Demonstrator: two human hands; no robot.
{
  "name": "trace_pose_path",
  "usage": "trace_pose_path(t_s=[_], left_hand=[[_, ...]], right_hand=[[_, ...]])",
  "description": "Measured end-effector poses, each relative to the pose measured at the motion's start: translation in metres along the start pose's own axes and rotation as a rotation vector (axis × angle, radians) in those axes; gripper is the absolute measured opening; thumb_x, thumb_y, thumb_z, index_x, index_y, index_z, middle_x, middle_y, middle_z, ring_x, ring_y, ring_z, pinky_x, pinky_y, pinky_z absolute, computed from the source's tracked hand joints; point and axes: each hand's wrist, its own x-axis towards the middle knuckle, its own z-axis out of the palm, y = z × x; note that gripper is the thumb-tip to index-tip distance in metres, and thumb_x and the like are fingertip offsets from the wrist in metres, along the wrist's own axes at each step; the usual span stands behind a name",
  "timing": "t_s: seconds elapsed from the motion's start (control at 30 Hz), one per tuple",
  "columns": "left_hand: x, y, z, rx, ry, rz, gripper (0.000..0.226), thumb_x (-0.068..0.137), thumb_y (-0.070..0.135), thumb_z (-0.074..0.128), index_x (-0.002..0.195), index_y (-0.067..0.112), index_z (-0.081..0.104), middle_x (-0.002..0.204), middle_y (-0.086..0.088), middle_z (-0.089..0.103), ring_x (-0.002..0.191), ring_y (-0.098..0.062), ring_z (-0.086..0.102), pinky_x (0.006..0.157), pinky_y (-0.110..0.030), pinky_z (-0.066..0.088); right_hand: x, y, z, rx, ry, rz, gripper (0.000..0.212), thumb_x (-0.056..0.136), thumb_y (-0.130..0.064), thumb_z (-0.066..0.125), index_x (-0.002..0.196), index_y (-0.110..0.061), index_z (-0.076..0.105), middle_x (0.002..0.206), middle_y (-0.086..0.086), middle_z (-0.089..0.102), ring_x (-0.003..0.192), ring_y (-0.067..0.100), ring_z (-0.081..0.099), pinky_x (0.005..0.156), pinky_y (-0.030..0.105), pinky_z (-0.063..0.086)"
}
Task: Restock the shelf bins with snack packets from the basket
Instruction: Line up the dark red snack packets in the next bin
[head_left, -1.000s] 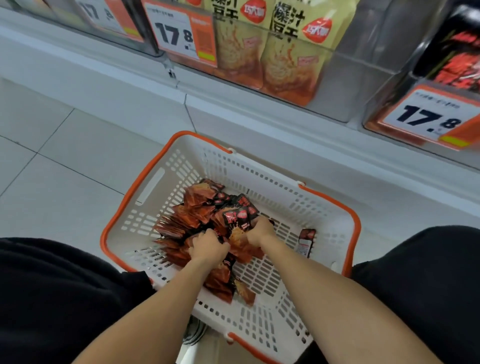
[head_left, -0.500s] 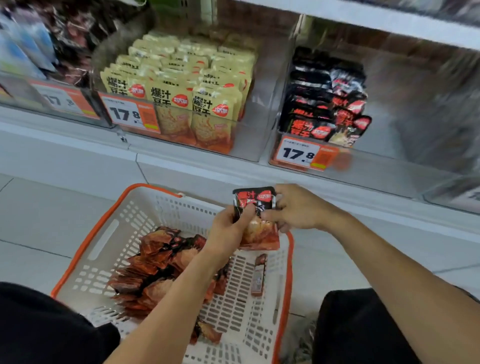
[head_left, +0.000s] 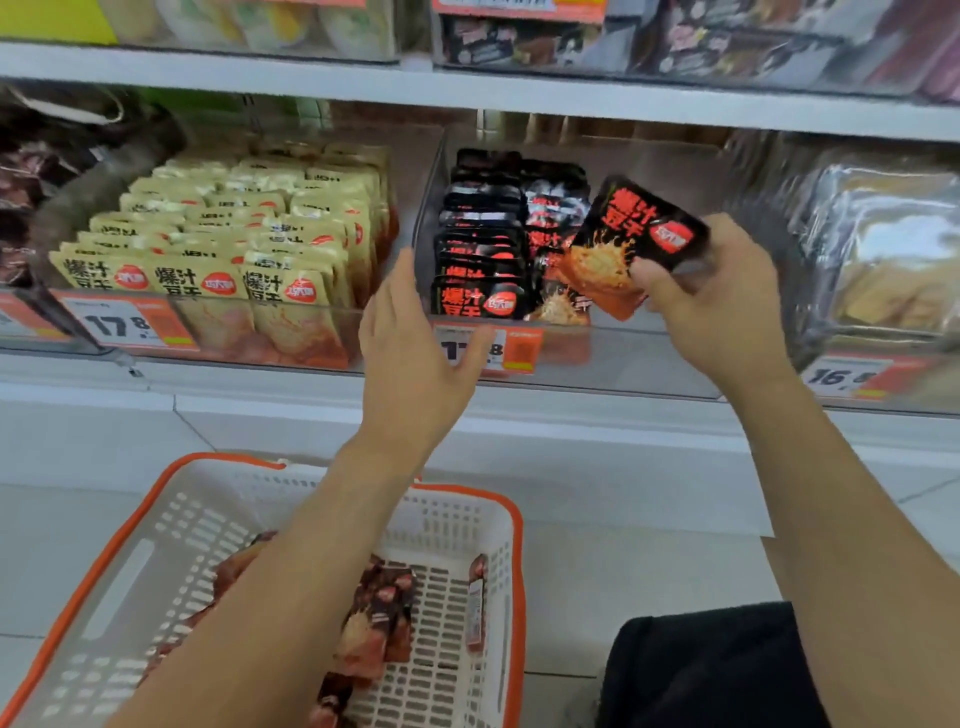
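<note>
My right hand (head_left: 719, 306) grips a black-and-red snack packet (head_left: 626, 244), tilted, in front of the right side of the clear shelf bin (head_left: 613, 358) that holds matching black packets (head_left: 480, 244). My left hand (head_left: 415, 353) is raised with straight fingers before that bin's price tag (head_left: 511, 351) and holds nothing. Below, the white basket with an orange rim (head_left: 511, 525) sits on the floor. Several dark red packets (head_left: 376, 618) lie in it, partly hidden by my left forearm.
A bin of yellow packets (head_left: 234, 249) stands left of the black one, and a bin of clear-wrapped goods (head_left: 883, 244) stands to the right. An upper shelf (head_left: 467, 93) runs overhead. My black-clad knee (head_left: 711, 670) is at the lower right.
Both hands have risen from the basket to the shelf. My left hand has let go of the packet, which my right hand alone now carries up to the black-packet bin.
</note>
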Motion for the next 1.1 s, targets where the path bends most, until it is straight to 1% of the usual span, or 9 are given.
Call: trace_pose_path(t_s=[0.07,0.13,0.27,0.33,0.5,0.63,0.77,0.93,1.1], left_hand=[[-0.001,-0.003,0.011,0.198,0.015,0.031,0.094,0.088,0.048,0.067,0.152,-0.006,0.022,0.147,-0.021,0.043,0.136,-0.034,0.039,0.117,-0.046,0.026],[-0.003,-0.005,0.017,0.296,0.054,0.059,0.095,0.089,0.048,0.066,0.152,-0.007,0.021,0.142,-0.023,0.047,0.133,-0.036,0.042,0.116,-0.048,0.030],[-0.003,-0.007,0.020,0.370,0.089,0.080,0.093,0.091,0.054,0.057,0.152,-0.006,0.021,0.138,-0.022,0.048,0.129,-0.035,0.043,0.114,-0.048,0.033],[-0.003,-0.011,0.021,0.402,0.096,0.099,0.093,0.092,0.056,0.054,0.152,-0.006,0.020,0.137,-0.022,0.048,0.128,-0.035,0.043,0.114,-0.048,0.033],[-0.004,-0.017,0.025,0.423,0.110,0.121,0.091,0.095,0.057,0.051,0.153,-0.005,0.018,0.138,-0.021,0.047,0.130,-0.034,0.042,0.117,-0.046,0.028],[-0.003,-0.018,0.026,0.433,0.110,0.123,0.092,0.095,0.056,0.051,0.154,-0.005,0.017,0.137,-0.022,0.047,0.130,-0.035,0.042,0.119,-0.044,0.023],[-0.003,-0.019,0.024,0.434,0.096,0.132,0.090,0.095,0.054,0.050,0.154,-0.005,0.017,0.138,-0.021,0.047,0.131,-0.034,0.042,0.119,-0.044,0.024],[-0.004,-0.023,0.021,0.412,0.109,0.163,0.085,0.093,0.042,0.055,0.153,-0.005,0.020,0.139,-0.021,0.048,0.128,-0.032,0.042,0.117,-0.044,0.027],[-0.004,-0.024,0.022,0.394,0.128,0.175,0.085,0.090,0.037,0.060,0.153,-0.005,0.021,0.138,-0.020,0.049,0.126,-0.032,0.041,0.117,-0.046,0.028]], right_hand=[[0.009,0.006,0.004,-0.051,-0.086,0.024,0.027,0.085,-0.027,0.076,0.104,-0.017,0.061,0.092,-0.007,0.067,0.080,0.012,0.066,0.079,0.032,0.056],[0.016,0.009,0.009,-0.119,-0.154,0.049,0.028,0.085,-0.020,0.077,0.105,-0.008,0.062,0.091,-0.005,0.065,0.082,0.008,0.060,0.072,0.017,0.043],[0.032,0.013,0.020,-0.277,-0.317,0.147,0.025,0.082,-0.019,0.080,0.083,-0.010,0.057,0.076,0.006,0.066,0.073,0.023,0.060,0.059,0.026,0.038],[0.041,0.012,0.025,-0.346,-0.383,0.206,0.032,0.078,-0.019,0.082,0.072,-0.011,0.051,0.068,0.007,0.059,0.067,0.024,0.054,0.052,0.027,0.036],[0.049,0.007,0.041,-0.441,-0.496,0.340,0.030,0.072,-0.023,0.085,0.073,-0.007,0.059,0.071,0.007,0.059,0.063,0.021,0.054,0.050,0.025,0.039],[0.055,0.007,0.051,-0.331,-0.471,0.405,0.044,0.064,-0.017,0.090,0.096,-0.003,0.064,0.091,0.013,0.072,0.080,0.029,0.071,0.074,0.037,0.059],[0.057,0.006,0.055,-0.177,-0.375,0.465,0.075,0.063,-0.011,0.093,0.119,-0.015,0.044,0.103,0.014,0.066,0.080,0.030,0.070,0.074,0.039,0.058],[0.060,0.003,0.060,-0.167,-0.211,0.422,0.060,0.064,-0.006,0.091,0.106,-0.017,0.050,0.102,0.011,0.066,0.077,0.025,0.065,0.071,0.041,0.058],[0.062,0.003,0.069,-0.267,-0.313,0.417,0.064,0.067,-0.009,0.088,0.113,-0.010,0.043,0.108,0.010,0.059,0.096,0.028,0.061,0.072,0.034,0.047]])
